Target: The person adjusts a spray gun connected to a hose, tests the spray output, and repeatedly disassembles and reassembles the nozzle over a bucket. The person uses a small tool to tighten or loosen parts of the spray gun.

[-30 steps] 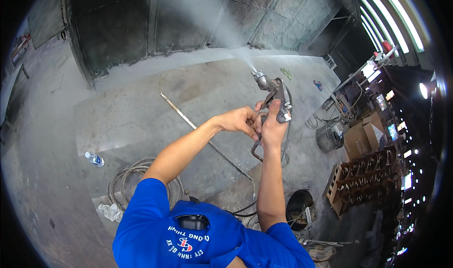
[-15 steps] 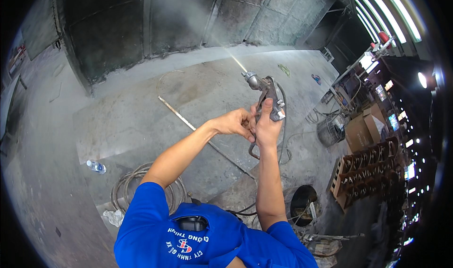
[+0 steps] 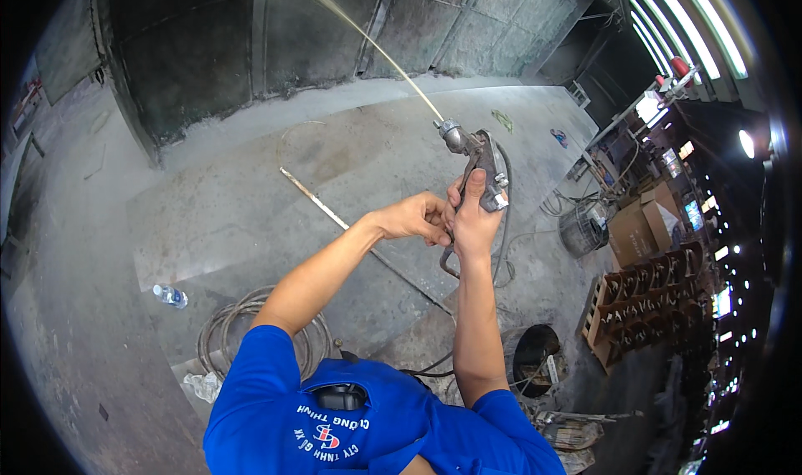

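A grey metal spray gun [image 3: 482,159] is in my right hand [image 3: 477,224], whose fingers wrap its grip with the thumb along the near side. From its round nozzle a thin, pale yellowish jet [image 3: 388,57] shoots up and to the left toward the dark wall. My left hand [image 3: 420,219] is closed against the lower part of the gun, its fingertips pinched beside the right hand's fingers. Exactly which part they grip is hidden. A dark hose [image 3: 505,249] runs down from the gun beside my right forearm.
A coiled hose [image 3: 219,329] and a water bottle [image 3: 170,296] are at left. A long pole [image 3: 311,196] lies on the grey floor [image 3: 209,216]. At right are black buckets [image 3: 537,351], [image 3: 582,231], a cardboard box [image 3: 639,228] and a rack of brown curved pieces [image 3: 643,304].
The jet has turned from a short streak fading into broad mist to a longer, narrower stream. The gun's nozzle has shifted slightly right and up; both hands keep their hold.
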{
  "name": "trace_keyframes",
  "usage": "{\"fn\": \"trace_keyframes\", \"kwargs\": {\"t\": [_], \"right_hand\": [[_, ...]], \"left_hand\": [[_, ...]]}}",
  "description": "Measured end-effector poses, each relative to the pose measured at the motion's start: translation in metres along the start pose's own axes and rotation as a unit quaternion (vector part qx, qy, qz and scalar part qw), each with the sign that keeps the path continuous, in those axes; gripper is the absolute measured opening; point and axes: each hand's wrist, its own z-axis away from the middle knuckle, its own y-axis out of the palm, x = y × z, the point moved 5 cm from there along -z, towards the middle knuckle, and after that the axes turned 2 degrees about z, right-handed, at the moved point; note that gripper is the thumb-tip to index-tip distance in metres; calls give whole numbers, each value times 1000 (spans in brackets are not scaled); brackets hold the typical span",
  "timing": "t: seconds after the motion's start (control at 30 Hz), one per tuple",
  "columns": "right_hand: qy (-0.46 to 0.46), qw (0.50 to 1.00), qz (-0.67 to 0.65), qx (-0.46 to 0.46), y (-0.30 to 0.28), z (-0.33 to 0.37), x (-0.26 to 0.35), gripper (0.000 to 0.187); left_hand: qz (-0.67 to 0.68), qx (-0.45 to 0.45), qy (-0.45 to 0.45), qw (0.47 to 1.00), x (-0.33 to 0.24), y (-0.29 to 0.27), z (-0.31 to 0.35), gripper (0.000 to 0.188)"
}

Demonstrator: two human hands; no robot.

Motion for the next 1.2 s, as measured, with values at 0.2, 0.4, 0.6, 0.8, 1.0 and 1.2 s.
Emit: {"fn": "trace_keyframes", "kwargs": {"t": [0.2,0.4,0.6,0.8,1.0,1.2], "right_hand": [[-21,997,-35,66,10,5,17,65],[-1,999,-19,34,7,1,12,63],[-16,997,71,-1,-14,0,-9,32],[-22,984,95,-151,-123,28,-27,59],[74,891,216,-391,-381,136,-98,59],[249,685,333,-598,-634,308,-153,73]], "left_hand": [[23,12,70,997,9,1,-5,29],[32,-48,87,995,33,-3,-2,32],[35,-115,78,990,84,7,36,57],[116,-158,-59,979,212,34,86,27],[109,-189,-338,915,328,63,165,17],[-5,-144,-465,874,391,84,139,17]]}}
